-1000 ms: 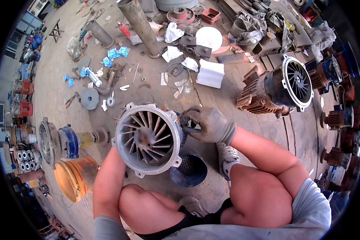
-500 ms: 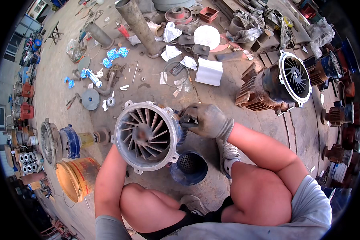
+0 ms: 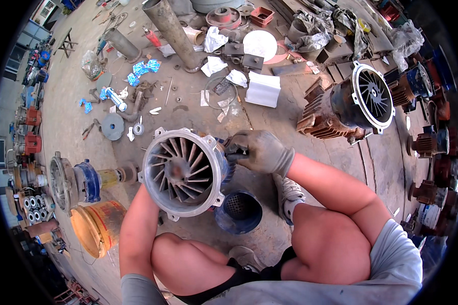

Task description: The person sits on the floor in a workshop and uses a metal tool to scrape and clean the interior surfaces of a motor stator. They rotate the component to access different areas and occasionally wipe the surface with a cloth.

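Note:
A pump motor with a grey metal flange and a finned impeller-like opening [image 3: 179, 173] stands in front of me, open face up. My right hand [image 3: 262, 151], in a dirty grey work glove, is at its far right side. The thumb and fingers are curled together against a dark part there; whatever they grip is too small to make out. My left forearm [image 3: 139, 216] runs up behind the flange, which hides the left hand and its fingers. A blue round cover with a perforated bottom [image 3: 238, 212] sits on the floor just right of the motor.
Another rusty finned motor [image 3: 341, 104] lies at the right. To the left are a blue-banded pump part [image 3: 89, 181] and a yellow bucket [image 3: 99, 226]. Ahead lie a tall metal pipe [image 3: 174, 35], white paper sheets [image 3: 263, 90], a grey disc [image 3: 112, 126] and a tape roll [image 3: 138, 128].
The whole view has shifted slightly, with things appearing a little further left. My right hand stays at the motor's side, its fingers still curled.

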The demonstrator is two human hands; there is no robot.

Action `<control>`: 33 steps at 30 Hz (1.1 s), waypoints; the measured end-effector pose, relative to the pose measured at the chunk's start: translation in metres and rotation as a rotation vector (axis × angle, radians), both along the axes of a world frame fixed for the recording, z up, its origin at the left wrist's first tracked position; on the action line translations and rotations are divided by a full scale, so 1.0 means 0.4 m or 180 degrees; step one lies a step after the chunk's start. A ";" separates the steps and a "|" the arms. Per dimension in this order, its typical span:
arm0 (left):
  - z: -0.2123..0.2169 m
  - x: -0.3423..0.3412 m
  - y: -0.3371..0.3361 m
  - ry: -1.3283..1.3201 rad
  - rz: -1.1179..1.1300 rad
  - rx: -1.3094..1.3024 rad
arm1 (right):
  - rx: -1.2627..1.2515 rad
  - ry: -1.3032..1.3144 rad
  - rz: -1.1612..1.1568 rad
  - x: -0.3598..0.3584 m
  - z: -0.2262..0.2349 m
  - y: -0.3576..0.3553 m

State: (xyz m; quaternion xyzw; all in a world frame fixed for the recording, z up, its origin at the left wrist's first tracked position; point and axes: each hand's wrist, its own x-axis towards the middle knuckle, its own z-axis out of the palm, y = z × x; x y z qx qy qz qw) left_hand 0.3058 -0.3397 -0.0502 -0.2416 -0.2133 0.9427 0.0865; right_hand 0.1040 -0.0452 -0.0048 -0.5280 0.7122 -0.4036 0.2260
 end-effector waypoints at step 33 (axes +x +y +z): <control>-0.077 0.077 -0.150 -0.0260 0.0550 0.0873 | 0.0636 -0.0636 -0.0538 -0.008 -0.091 0.383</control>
